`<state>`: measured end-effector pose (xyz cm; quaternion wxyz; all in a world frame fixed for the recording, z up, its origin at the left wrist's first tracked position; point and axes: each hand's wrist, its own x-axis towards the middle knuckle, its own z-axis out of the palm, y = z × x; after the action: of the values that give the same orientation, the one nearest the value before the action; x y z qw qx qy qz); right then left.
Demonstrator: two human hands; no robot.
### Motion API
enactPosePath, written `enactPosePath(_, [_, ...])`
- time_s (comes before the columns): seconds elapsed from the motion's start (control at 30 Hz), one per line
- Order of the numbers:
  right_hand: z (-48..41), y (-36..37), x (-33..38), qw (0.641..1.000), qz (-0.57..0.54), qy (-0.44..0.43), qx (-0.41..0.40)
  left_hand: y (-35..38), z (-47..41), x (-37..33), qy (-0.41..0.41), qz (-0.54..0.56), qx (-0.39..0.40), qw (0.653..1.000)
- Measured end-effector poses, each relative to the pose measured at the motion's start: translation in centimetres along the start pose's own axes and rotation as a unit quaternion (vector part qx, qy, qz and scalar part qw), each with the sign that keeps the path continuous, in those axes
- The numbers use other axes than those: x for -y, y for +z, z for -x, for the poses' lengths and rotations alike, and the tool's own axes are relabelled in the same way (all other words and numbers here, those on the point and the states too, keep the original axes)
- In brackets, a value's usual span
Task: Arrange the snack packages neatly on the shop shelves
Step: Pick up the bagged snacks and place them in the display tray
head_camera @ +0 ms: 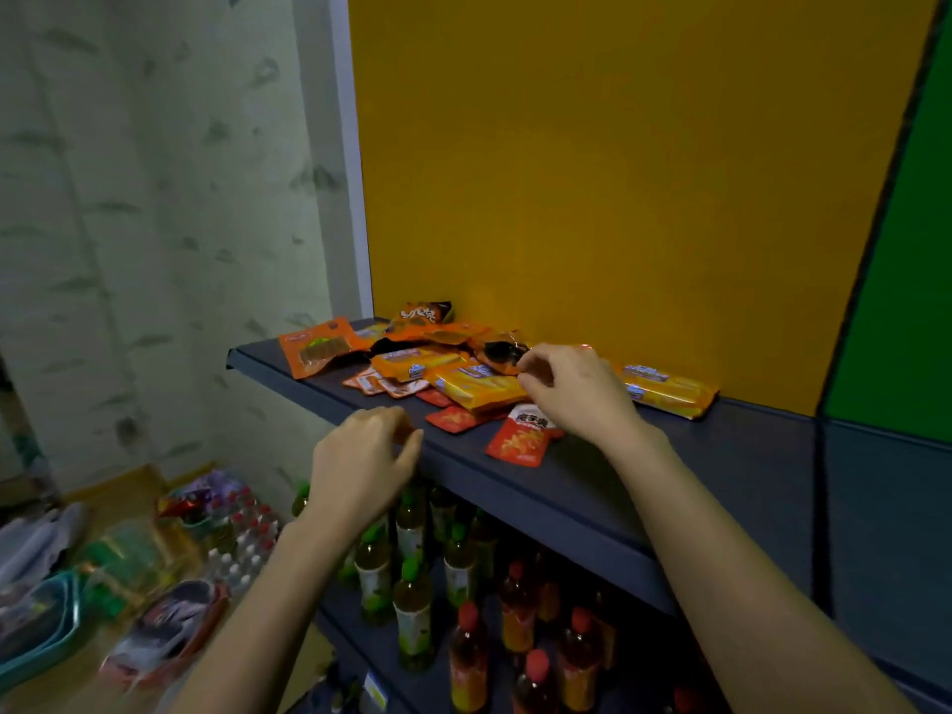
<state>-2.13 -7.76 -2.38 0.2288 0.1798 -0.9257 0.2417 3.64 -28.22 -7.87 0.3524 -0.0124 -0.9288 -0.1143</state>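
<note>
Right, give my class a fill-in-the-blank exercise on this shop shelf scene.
1. The ___ hand reaches over the heap of snack packages.
2. The left hand is at the front ___ of the top shelf.
3. The bottles below it have green or ___ caps.
Missing words: right, edge, red.
</note>
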Motion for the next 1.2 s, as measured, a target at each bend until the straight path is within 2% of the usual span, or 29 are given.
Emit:
enactPosePath(0.17, [-7.6, 1.7, -0.5, 0.997, 0.026, 0.061, -0.027, 2.6, -5.5, 4.4, 0.001, 0.024, 0.008, 1.0])
enactPosePath(0.33, [-13.5, 3.9, -1.7, 0.986, 0.067, 0.154, -0.015, 5.2, -10.8, 8.4, 0.018, 0.053, 0.013, 0.998])
enactPosePath(0.47, [-16.3, 5.7, -2.9, 0.959, 0.104, 0.257, 0.066, 6.9, -15.0, 11.1, 0.042, 0.077, 0.003, 0.996])
enactPosePath(0.57, [-17.4, 6.6, -3.4, 0.936, 0.07, 0.32, 0.132, 8.1, -18.0, 12.7, 0.064, 0.09, 0.016, 0.994])
enactPosePath(0.7, [-18.0, 7.0, -2.7, 0.911, 0.048, 0.372, 0.168, 9.8, -22.0, 14.7, 0.084, 0.109, 0.034, 0.99])
enactPosePath(0.83, [-18.7, 7.1, -2.0, 0.89, 0.046, 0.407, 0.2, 11.4, -25.2, 16.4, 0.069, 0.13, 0.084, 0.986])
enactPosePath(1.07, [-18.9, 7.5, -1.5, 0.883, 0.003, 0.447, 0.143, 15.0, -31.0, 18.9, 0.042, 0.108, 0.177, 0.977])
enactPosePath(1.2, [-18.4, 6.7, -1.1, 0.89, 0.029, 0.452, 0.058, 17.0, -33.3, 18.9, 0.012, 0.105, 0.269, 0.957])
